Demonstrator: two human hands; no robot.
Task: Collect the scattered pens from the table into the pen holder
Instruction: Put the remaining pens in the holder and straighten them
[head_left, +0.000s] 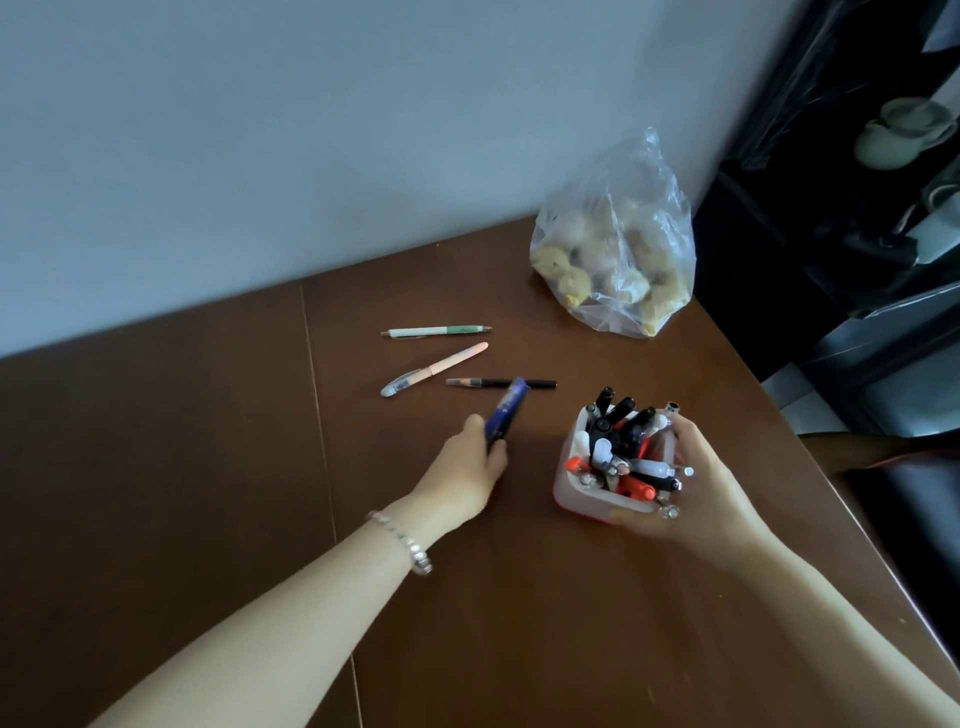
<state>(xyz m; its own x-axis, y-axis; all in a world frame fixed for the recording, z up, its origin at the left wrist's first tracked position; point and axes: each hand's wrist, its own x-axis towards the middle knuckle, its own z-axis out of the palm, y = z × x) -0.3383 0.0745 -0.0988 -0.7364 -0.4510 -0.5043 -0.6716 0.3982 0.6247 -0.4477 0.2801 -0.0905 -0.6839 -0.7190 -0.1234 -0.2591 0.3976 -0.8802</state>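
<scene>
My left hand (475, 460) grips a blue pen (506, 413), blurred, its tip pointing up and away over the brown table (208, 441). My right hand (698, 488) wraps around the right side of the white and red pen holder (579, 491), which is packed with several pens and markers. Three pens lie loose on the table beyond my left hand: a green and white pen (436, 331) farthest back, a pink pen (436, 368) with a clear cap, and a thin black pencil (501, 383) partly behind the blue pen.
A clear plastic bag (618, 249) of yellowish round items stands at the back right corner against the grey wall. The table's right edge runs diagonally beside a dark shelf (841, 208). A seam (317, 405) crosses the tabletop at left.
</scene>
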